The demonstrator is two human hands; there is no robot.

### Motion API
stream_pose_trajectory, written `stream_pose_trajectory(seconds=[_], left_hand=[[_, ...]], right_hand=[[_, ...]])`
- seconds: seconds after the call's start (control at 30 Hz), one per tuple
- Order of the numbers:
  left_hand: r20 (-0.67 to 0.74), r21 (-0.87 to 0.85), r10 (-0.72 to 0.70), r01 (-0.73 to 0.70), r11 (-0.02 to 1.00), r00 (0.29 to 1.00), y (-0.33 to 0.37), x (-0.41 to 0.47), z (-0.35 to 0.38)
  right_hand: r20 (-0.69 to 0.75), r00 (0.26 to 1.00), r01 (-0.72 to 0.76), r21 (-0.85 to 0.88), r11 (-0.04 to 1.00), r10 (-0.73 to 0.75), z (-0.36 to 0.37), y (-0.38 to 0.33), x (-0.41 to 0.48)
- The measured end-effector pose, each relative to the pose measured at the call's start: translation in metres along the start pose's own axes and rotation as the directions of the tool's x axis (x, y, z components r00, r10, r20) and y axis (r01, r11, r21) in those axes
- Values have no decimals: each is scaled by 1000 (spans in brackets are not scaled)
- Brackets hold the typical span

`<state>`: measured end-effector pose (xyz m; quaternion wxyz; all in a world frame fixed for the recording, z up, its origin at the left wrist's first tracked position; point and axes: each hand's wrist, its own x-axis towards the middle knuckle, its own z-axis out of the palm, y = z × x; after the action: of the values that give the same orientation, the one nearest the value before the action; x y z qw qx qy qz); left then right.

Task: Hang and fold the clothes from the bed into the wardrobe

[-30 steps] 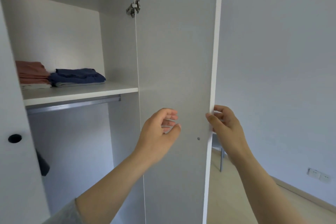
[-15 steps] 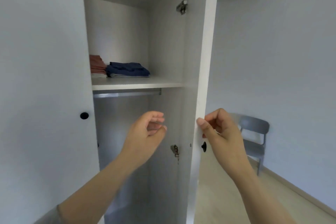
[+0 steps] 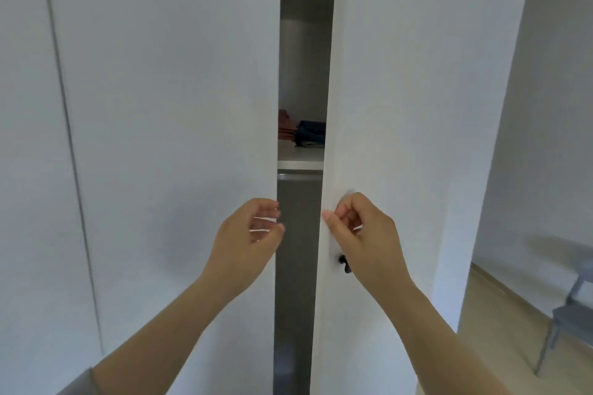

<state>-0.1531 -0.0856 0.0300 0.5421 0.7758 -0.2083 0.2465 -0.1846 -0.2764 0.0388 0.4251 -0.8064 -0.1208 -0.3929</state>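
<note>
Fingers (image 3: 348, 210) of right hand (image 3: 362, 234) curled, thumb tip on free edge of right wardrobe door (image 3: 401, 106); grip or mere press, cannot tell. Left hand (image 3: 247, 234) fingers loosely curled, holding nothing, just beside left door (image 3: 160, 138) edge. Through narrow gap: orange folded stack (image 3: 286, 128), navy stack (image 3: 311, 133) beside it on shelf (image 3: 300, 159), back from front edge.

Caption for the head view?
Right hand pinches the nearly closed wardrobe door by its edge; folded clothes visible inside.
</note>
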Motion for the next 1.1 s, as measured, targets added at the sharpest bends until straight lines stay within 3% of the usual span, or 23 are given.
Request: stream_pose_trajectory(seconds=[0.17, 0.4, 1.1], left_hand=[[-77, 14, -48, 50, 999, 996, -18, 6, -24], [-164, 59, -89, 100, 993, 982, -41, 21, -41], [-189, 162, -120, 151, 975, 975, -73, 51, -21]], right_hand=[[130, 991, 15, 20, 1000, -18, 44, 14, 33], [192, 981, 5, 102, 995, -25, 80, 32, 66], [190, 979, 57, 65, 996, -68, 133, 75, 119]])
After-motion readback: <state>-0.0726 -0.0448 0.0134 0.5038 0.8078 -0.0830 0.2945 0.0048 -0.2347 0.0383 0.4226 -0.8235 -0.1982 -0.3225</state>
